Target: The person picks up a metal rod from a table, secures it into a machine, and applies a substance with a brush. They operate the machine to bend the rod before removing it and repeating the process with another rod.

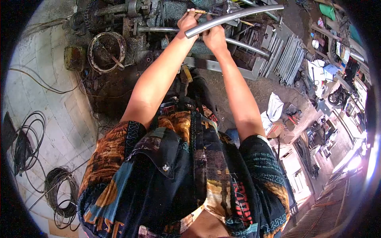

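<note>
At the top of the view my left hand (188,23) is closed, its fingers pinching a short yellow stick-like piece (197,11). A thin shaft seems to continue rightward from this piece, but its kind cannot be told. Beside it, my right hand (214,37) reaches in under a thick curved metal bar (238,15). That bar crosses in front of both hands and hides most of the right fingers, so their grip does not show. Around the hands lies a dark, greasy machine (170,16).
A horizontal metal rod (158,29) runs across the machine. Many metal rods (289,59) lie in a row at the right. A round handwheel (106,52) stands left. Cable coils (61,190) lie on the pale tiled floor (43,95). Clutter fills the far right.
</note>
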Available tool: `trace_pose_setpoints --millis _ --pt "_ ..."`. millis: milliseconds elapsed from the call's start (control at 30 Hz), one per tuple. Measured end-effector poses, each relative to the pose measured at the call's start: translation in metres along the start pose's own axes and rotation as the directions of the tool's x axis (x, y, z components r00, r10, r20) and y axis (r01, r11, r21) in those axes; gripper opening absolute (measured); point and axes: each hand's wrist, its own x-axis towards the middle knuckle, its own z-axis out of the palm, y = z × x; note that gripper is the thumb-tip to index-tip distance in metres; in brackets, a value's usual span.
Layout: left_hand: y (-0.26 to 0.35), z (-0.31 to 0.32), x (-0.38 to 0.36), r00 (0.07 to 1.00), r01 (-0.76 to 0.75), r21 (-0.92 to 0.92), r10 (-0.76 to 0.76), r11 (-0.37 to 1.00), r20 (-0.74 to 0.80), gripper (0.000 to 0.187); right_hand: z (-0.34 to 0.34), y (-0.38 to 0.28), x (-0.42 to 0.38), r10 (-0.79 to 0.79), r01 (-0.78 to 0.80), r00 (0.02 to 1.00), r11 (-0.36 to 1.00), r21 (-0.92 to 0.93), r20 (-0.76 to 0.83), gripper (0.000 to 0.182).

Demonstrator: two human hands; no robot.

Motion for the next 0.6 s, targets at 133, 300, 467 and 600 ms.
trace_pose_setpoints --millis 133,300,467,600 --pt "0.004 0.001 -0.006 1.000 0.000 -0.026 0.000 1.000 0.003 0.018 -0.008 -0.013 0.013 0.122 -0.123 0.991 0.992 0.031 0.058 0.063" --pt "0.001 -0.003 0.001 1.000 -0.001 -0.042 0.002 0.999 0.020 0.021 -0.013 -0.020 0.016 0.259 -0.239 0.935 0.965 -0.109 0.241 0.063" --pt "0.004 -0.001 -0.001 0.999 0.041 -0.083 -0.038 0.996 0.037 0.020 -0.002 -0.016 -0.001 0.133 -0.099 0.957 0.985 -0.141 0.257 0.061" --pt "0.003 -0.001 -0.003 0.999 0.017 -0.056 -0.015 0.998 0.040 0.021 0.002 -0.012 -0.003 0.132 -0.081 0.942 0.982 -0.173 0.308 0.058"
